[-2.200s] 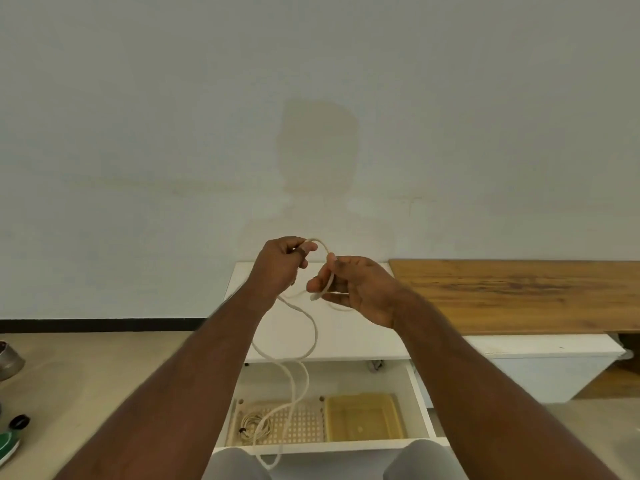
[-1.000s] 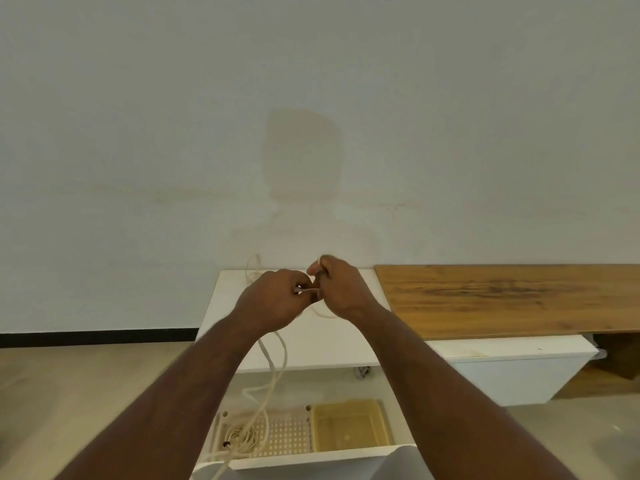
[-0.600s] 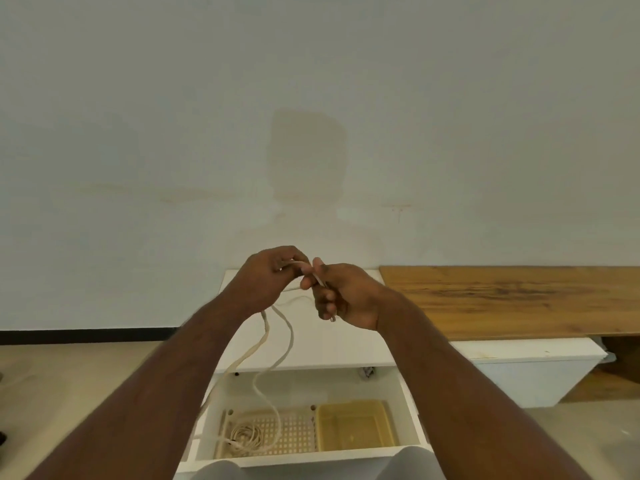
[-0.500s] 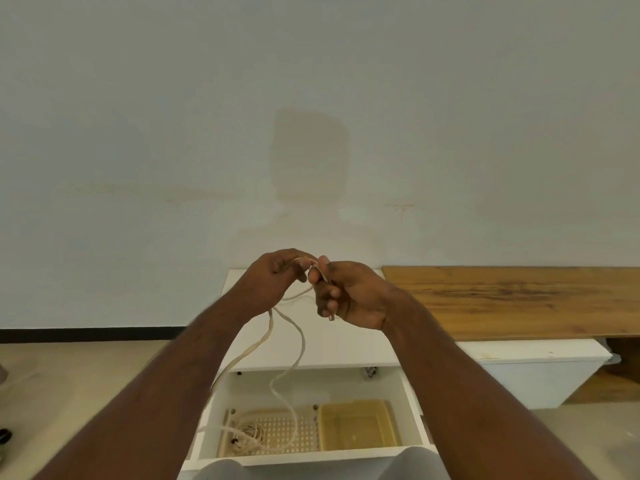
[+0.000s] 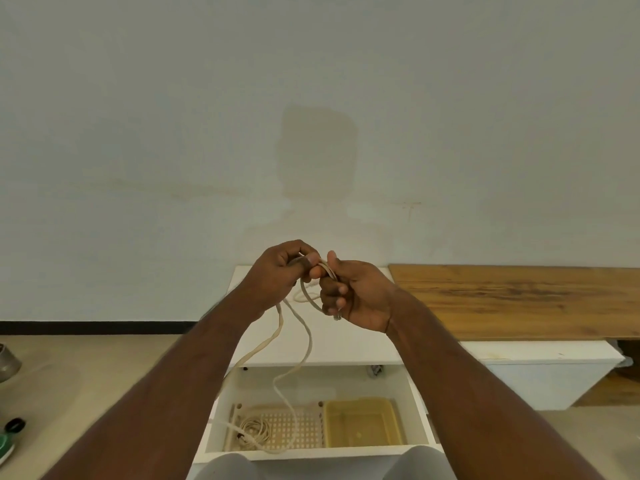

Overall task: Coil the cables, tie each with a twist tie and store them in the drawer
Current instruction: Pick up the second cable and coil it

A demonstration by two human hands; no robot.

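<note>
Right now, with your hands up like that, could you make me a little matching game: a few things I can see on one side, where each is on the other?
Things:
1. white cable
2. coiled cable
3. yellow tray
4. wooden board

Places:
A. right half of the open drawer
B. atop the low unit, right
C. held in both hands, hanging down
D. perforated tray, left in the drawer

Pairs: 1-C, 2-D, 3-A, 4-B

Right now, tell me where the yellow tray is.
Head view, low centre: the yellow tray sits in the open drawer, right of the perforated tray.
</note>
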